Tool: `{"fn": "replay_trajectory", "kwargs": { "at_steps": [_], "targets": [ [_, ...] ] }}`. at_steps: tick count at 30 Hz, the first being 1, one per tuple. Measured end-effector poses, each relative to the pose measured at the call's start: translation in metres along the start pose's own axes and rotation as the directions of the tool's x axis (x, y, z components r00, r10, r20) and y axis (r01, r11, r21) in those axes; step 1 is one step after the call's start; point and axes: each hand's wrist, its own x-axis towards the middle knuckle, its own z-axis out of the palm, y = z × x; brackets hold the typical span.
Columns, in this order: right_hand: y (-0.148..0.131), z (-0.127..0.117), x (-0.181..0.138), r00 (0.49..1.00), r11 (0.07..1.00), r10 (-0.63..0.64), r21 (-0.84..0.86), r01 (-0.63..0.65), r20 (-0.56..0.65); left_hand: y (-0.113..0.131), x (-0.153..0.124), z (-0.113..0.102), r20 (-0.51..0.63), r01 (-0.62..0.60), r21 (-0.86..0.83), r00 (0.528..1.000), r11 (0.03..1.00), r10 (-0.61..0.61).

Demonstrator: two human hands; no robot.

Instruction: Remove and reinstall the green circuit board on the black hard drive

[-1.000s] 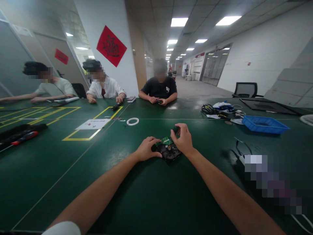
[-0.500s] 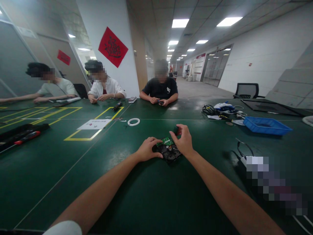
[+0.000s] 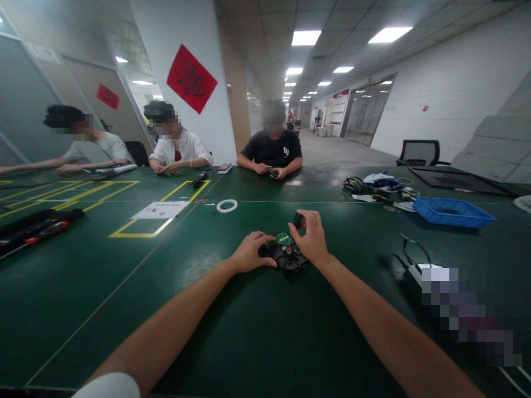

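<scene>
On the green table in front of me lies a black device point(image 3: 287, 263) with a green circuit board point(image 3: 284, 239) exposed along its far side. My left hand point(image 3: 251, 251) grips the device's left edge, thumb in front and fingers reaching to the board. Pinched in my right hand point(image 3: 311, 237) is a short dark cylindrical piece point(image 3: 297, 219), held up at the device's far right corner. My right palm and fingers hide that corner, and I cannot tell whether the piece touches the device.
A white ring point(image 3: 227, 206) and a paper sheet point(image 3: 161, 209) lie ahead to the left, a tool pouch point(image 3: 39, 228) farther left. To the right are a blue tray point(image 3: 454, 213), tangled cables point(image 3: 354, 187) and a partly blurred power strip point(image 3: 415, 272). Several people sit across the table.
Both my hands and the device stay nearly in place. My right fingers have shifted very slightly around the dark piece. The person in white across the table has drawn their hands closer together.
</scene>
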Motion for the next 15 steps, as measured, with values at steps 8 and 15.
{"fn": "replay_trajectory", "kwargs": {
  "at_steps": [8,15],
  "targets": [
    [-0.008,-0.002,0.001,0.997,0.997,0.066,-0.027,-0.065,0.031,0.0,0.0,0.0,0.005,0.002,-0.023,1.0,1.0,-0.002],
    [-0.012,-0.007,0.001,0.998,0.996,0.059,-0.072,-0.058,0.021,-0.001,-0.001,0.0,0.011,-0.002,-0.001,1.0,1.0,0.002]
  ]
}}
